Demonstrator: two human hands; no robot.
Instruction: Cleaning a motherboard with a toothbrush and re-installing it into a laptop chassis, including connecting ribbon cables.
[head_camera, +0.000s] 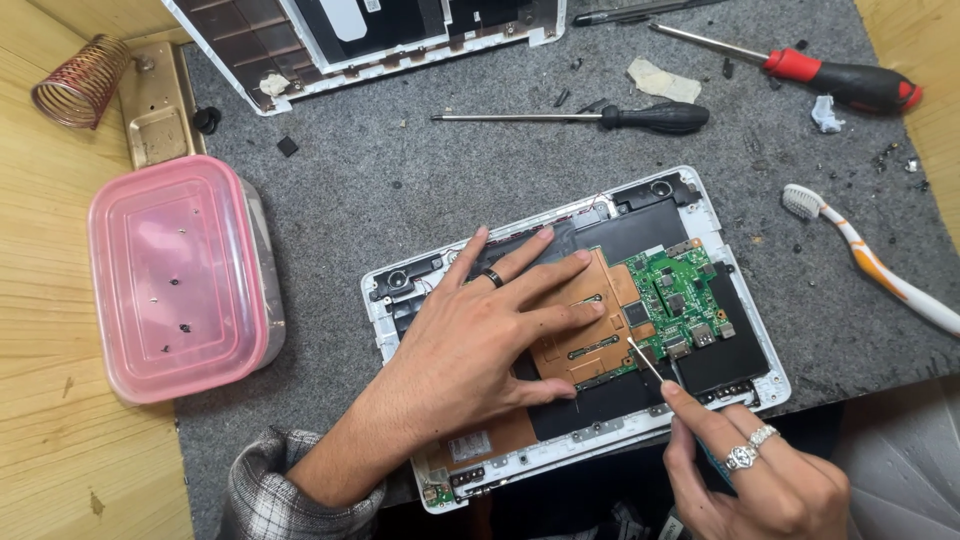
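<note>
White opened tablet (560, 455), copper-shielded; left hand (480, 340) flat, right hand (750, 470) pinching screwdriver (648, 362).

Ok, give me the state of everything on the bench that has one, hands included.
Tablet: back cover off, circuit board exposed.
Left hand: flat, fingers spread, pressing on the copper shield.
Right hand: pinching a thin metal tool, tip at the board's edge.
Pink container: lid upward, small screws on it.
Black screwdriver: lying unused.
Red screwdriver: lying unused.
Toothbrush: lying unused.
</note>
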